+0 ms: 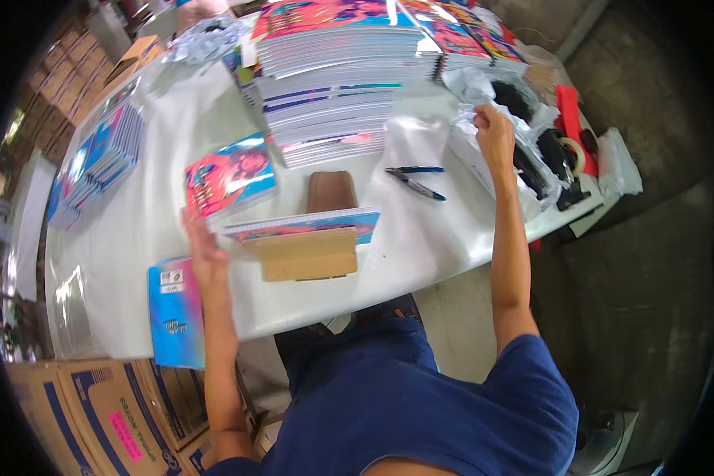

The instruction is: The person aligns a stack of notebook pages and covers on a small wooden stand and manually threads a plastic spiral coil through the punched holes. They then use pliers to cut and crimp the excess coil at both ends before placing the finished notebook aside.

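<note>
Table [444,238] fills most of my view, its top white and a person in a navy shirt bent over its near edge. Next in bulk are the brown cartons [75,381] at lower left, banded in dark blue and printed with dark lettering; they face me closed, so I can't tell their contents. A bright pink sticker [125,436] with writing sits on one. At the table's back rises a tall stack of notebooks [333,103], vivid covers uppermost, titles printed across them.

On the right, a white box [474,157] lined with crumpled plastic holds black items [525,170], too jumbled to name. To the far left, smaller blue notebooks [113,151] lie in leaning rows. Nearer, a pink-and-blue pile [232,176] rests flat, and a blue notebook [174,325] overhangs the table edge, bearing lettering and a white barcode label [171,279].

The left hand [206,255], blurred, has its fingers extended between those two, gripping nothing I can see. The right hand [493,131] is curled above the white box; whether it pinches anything, I can't tell.

Between the hands, a spiral notebook [293,225] stands edge-up beside a tan cardboard piece [309,255]. Behind it sit a brown block [331,191] and two pens [417,186].
</note>
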Demonstrator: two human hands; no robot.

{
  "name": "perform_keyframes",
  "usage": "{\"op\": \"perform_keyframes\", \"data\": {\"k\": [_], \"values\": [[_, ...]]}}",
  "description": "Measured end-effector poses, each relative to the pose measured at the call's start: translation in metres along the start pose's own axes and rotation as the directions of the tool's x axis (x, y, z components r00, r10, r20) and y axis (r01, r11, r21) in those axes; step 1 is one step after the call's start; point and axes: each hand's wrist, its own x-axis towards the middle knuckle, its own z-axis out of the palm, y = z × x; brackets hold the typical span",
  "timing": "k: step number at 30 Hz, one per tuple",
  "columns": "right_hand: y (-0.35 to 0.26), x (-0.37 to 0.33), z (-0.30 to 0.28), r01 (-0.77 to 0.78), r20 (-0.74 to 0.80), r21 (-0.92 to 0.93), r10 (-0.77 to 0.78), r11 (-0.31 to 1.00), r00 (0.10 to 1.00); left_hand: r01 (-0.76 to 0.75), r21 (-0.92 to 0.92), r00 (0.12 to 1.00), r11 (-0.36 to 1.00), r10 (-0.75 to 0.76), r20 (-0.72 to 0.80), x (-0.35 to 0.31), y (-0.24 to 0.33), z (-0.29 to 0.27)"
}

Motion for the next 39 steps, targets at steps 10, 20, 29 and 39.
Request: {"op": "perform_keyframes", "data": {"k": [10,20,29,39], "values": [[0.091,0.034,0.024,0.130,0.439,-0.461,0.098,0.878,0.893,-0.014,0.034,0.992,0.999,0.018,-0.126,-0.004,0.032,-0.014],[-0.049,0.008,-0.038,0.450,0.095,-0.101,-0.442,0.887,0.892,-0.542,0.616,0.840,0.571,0.372,0.394,0.013,0.109,0.077],[-0.154,-0.099,-0.050,-0.168,0.529,0.634,-0.264,0.755,0.806,-0.633,0.635,0.751,0.443,0.155,0.641,0.016,0.091,0.143],[-0.152,-0.092,-0.049,0.084,0.405,0.739,-0.540,0.669,0.738,-0.579,0.650,0.769,0.492,0.066,0.635,0.014,0.095,0.140]]}}
